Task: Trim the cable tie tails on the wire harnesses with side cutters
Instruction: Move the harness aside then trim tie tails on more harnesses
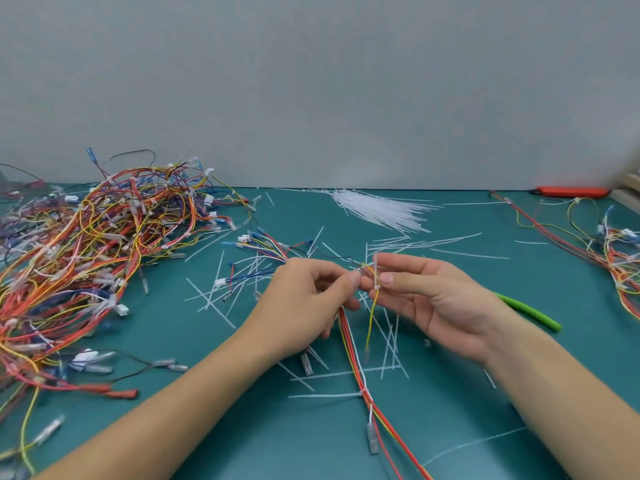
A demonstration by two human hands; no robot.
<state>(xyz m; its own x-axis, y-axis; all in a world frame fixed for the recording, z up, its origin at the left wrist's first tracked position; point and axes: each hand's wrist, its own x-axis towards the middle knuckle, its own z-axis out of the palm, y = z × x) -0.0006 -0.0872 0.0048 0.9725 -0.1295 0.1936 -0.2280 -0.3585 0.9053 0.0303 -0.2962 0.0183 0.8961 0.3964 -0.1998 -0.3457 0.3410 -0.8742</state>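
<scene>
Pinching wire harness [349, 327], left hand [304, 306]; right hand [436, 303] pinching cable tie [376, 275].

A wire harness [349, 327] of red, yellow and white wires lies near the middle of the table, lifted at its far end. A white cable tie [376, 277] stands upright around a yellow wire there. The green-handled side cutters [526, 311] lie to the right.
</scene>
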